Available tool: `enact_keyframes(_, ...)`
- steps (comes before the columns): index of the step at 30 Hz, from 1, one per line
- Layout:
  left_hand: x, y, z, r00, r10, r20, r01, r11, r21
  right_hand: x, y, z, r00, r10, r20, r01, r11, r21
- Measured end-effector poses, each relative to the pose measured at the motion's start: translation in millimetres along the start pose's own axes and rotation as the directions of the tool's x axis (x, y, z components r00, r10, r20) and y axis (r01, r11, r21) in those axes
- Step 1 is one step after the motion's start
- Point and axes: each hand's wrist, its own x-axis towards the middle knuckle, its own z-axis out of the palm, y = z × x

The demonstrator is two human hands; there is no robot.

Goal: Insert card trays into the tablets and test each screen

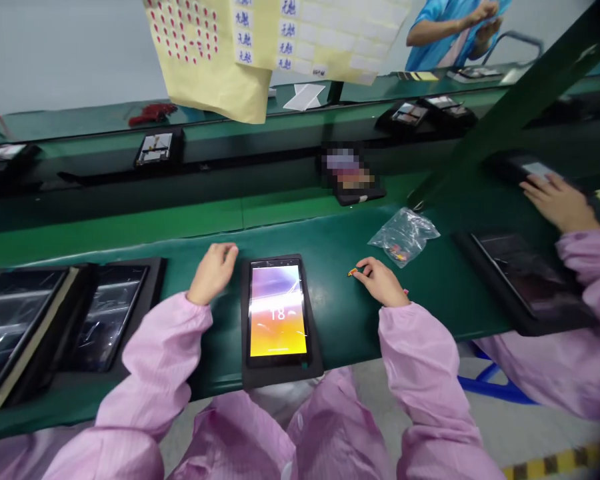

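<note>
The bench (pixel 335 327) runs across the view, its near edge passing just above the person's lap and its far edge bordering a green strip (pixel 275 210). The pad (pixel 316 370) under the lit tablet (pixel 278 313) reaches down to the near edge. A band of bench surface lies between the pad and the right hand (pixel 380 283), and a narrower one between the pad and the left hand (pixel 213 273). Beyond the right hand, the bag (pixel 405 233) sits near the far edge, and a green post (pixel 510 113) slants up behind it.

One tablet is lit. Two dark tablets lie at the left, and one more (pixel 525 273) at the right, beside a co-worker's hand (pixel 563 203). There is one clear bag, with several small reddish and orange bits inside; their number is hard to tell.

The right hand pinches one small orange piece (pixel 353 272) between thumb and finger. The piece is at its fingertips, to the right of the lit tablet and left of the bag. The left hand is loosely curled beside the tablet's upper left corner, apart from it; whether its fingers hide anything cannot be told. The lit tablet lies flat between both hands, touched by neither.
</note>
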Motion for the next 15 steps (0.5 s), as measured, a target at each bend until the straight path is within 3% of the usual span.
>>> enact_keyframes(2, -15, -5, 18.8, 0.999, -0.002, 0.04, 0.0, 0.999, 0.048, 5, 2, -7, 0.998, -0.035, 0.06, 0.034, 0.999, 0.017)
enact_keyframes(4, -25, 0, 32.9, 0.999, 0.033, 0.009, -0.034, 0.993, 0.112, 9, 3, -14, 0.992, -0.066, 0.107, 0.061, 0.997, 0.046)
enact_keyframes(8, -39, 17, 40.9, 0.997, 0.036, -0.062, -0.025, 0.986, 0.163, 1, -9, -15, 0.987, -0.089, 0.133, 0.067, 0.984, 0.163)
enact_keyframes(11, -54, 26, 43.3, 0.993, 0.012, -0.113, 0.006, 0.988, 0.153, -22, -36, 13, 0.993, -0.096, 0.075, 0.068, 0.948, 0.311)
enact_keyframes(15, -70, 29, 53.6, 0.986, -0.05, -0.161, 0.06, 0.996, 0.062, -55, -81, 73, 0.993, -0.12, -0.012, 0.113, 0.887, 0.447)
